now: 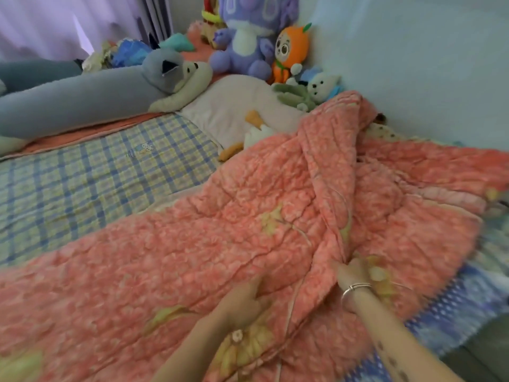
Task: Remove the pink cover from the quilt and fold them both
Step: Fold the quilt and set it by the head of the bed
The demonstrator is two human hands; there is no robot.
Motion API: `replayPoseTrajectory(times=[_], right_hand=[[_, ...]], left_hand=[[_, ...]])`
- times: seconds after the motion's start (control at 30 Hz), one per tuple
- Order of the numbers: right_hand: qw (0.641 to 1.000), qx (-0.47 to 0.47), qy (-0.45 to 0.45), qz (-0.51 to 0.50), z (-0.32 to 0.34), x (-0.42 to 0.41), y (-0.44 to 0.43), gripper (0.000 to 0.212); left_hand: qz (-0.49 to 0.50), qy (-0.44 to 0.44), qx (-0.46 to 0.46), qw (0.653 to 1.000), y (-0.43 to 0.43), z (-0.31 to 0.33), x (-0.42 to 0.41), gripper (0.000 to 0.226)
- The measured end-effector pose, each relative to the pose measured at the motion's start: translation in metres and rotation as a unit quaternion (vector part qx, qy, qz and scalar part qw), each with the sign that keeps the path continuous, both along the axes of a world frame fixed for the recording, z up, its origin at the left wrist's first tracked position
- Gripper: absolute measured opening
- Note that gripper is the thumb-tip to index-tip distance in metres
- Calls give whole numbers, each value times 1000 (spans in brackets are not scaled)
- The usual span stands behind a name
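A pink floral cover (192, 244) with yellow flowers lies spread over the bed, with the quilt inside it out of sight. A raised fold of it runs from the near middle up toward the wall. My right hand (351, 271), a silver bangle on its wrist, grips the bottom of that fold. My left hand (245, 299) lies on the cover just to the left, fingers extended and pressing the fabric.
A blue and yellow checked sheet (96, 175) covers the left part of the bed. A long grey plush (82, 97), a pillow (234, 106) and several stuffed toys (248, 42) sit at the head. A pale wall (427, 64) bounds the right side. A blue patterned blanket (454, 312) lies at near right.
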State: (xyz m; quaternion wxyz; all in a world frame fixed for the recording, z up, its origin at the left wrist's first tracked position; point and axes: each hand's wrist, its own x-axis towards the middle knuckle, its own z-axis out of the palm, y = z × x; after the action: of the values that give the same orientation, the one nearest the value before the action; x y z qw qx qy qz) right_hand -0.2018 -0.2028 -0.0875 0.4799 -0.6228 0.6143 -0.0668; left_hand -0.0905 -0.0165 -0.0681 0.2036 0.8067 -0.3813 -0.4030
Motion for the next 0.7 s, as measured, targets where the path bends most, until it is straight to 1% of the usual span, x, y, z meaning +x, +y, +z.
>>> replayPoseTrajectory(times=[0.1, 0.17, 0.23, 0.3, 0.37, 0.43, 0.5, 0.53, 0.57, 0.6, 0.63, 0.67, 0.7], right_hand=[[997, -66, 26, 27, 13, 21, -29, 59], [992, -115, 24, 42, 22, 31, -48, 64], [990, -137, 9, 41, 30, 42, -70, 69], [985, -167, -1, 47, 38, 51, -94, 70], [981, -188, -25, 39, 40, 62, -122, 66], [978, -198, -64, 17, 44, 71, -145, 54], [974, -195, -109, -33, 51, 73, -171, 38], [967, -193, -142, -81, 55, 69, -186, 36], [957, -194, -168, -134, 60, 63, -202, 39], [948, -190, -186, -172, 62, 55, -221, 36], [946, -185, -190, -187, 62, 46, -239, 27], [952, -179, -178, -171, 59, 38, -256, 21], [962, -174, -159, -140, 55, 32, -273, 19]], left_hand=[[29, -1, -20, 999, -39, 4, 4, 57], [75, 13, -34, 997, -70, 11, 8, 51], [123, 34, -61, 990, -102, 17, 11, 47], [149, 44, -69, 985, -137, 25, 15, 47], [171, 53, -74, 981, -173, 33, 18, 48], [199, 75, -86, 973, -209, 41, 21, 48], [232, 91, -106, 963, -248, 50, 25, 43], [246, 95, -123, 957, -268, 53, 25, 38], [262, 106, -150, 947, -288, 58, 23, 34], [295, 132, -184, 928, -309, 60, 23, 33], [341, 170, -213, 900, -329, 62, 24, 32], [391, 200, -228, 869, -347, 61, 28, 30], [431, 208, -218, 851, -361, 59, 34, 27]])
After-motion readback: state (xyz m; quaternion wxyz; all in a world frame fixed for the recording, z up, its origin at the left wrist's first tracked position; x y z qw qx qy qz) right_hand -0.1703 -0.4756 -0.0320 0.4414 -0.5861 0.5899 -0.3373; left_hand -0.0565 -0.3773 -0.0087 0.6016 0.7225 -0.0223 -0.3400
